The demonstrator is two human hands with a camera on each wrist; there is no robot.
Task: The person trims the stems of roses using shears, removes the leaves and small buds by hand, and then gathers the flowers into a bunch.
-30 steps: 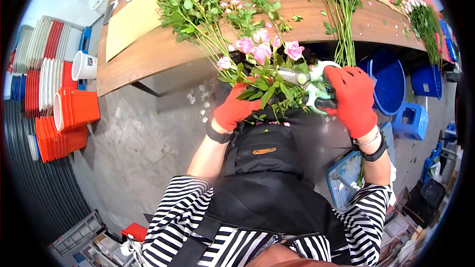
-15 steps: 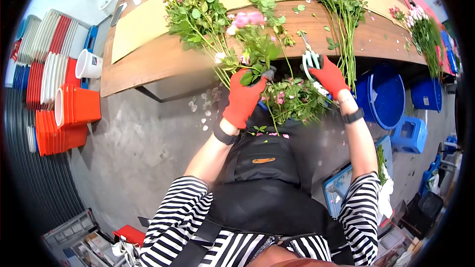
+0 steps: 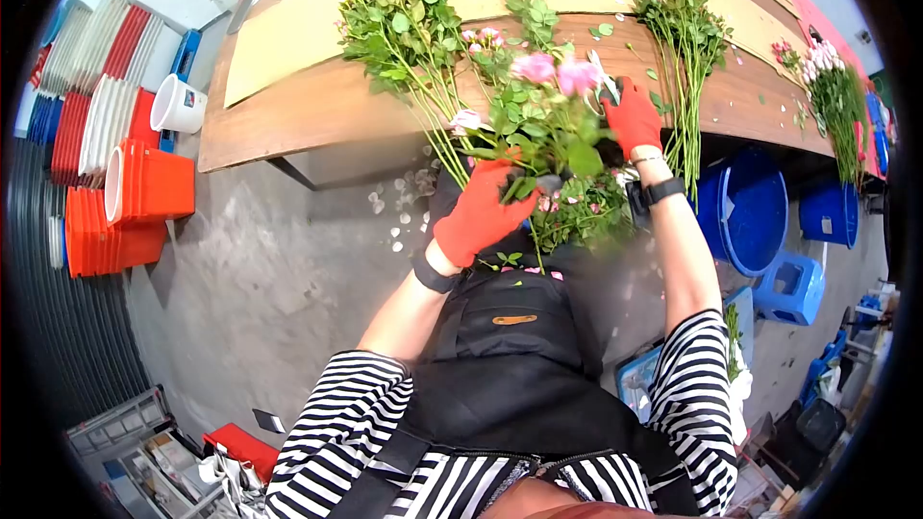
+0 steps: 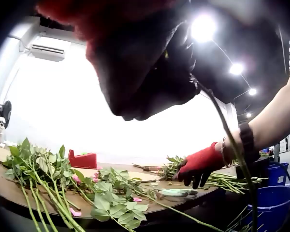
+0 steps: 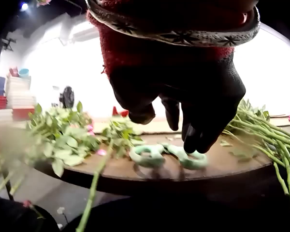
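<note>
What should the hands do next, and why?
Maybe the right hand should move over and help with the pink roses: the scissors lie on the table, and it seems to hang loosely over them rather than gripping them, while the left hand holds the roses.

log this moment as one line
left hand: holds pink roses | right hand: by scissors | scissors: lying on table

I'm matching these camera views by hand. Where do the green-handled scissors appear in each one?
Head: the scissors are in the upper half, right of centre, partly hidden.
Left wrist: the scissors are in the lower half, right of centre.
Right wrist: the scissors are below centre, handles nearest.
Shared landmark: the wooden table.
</note>
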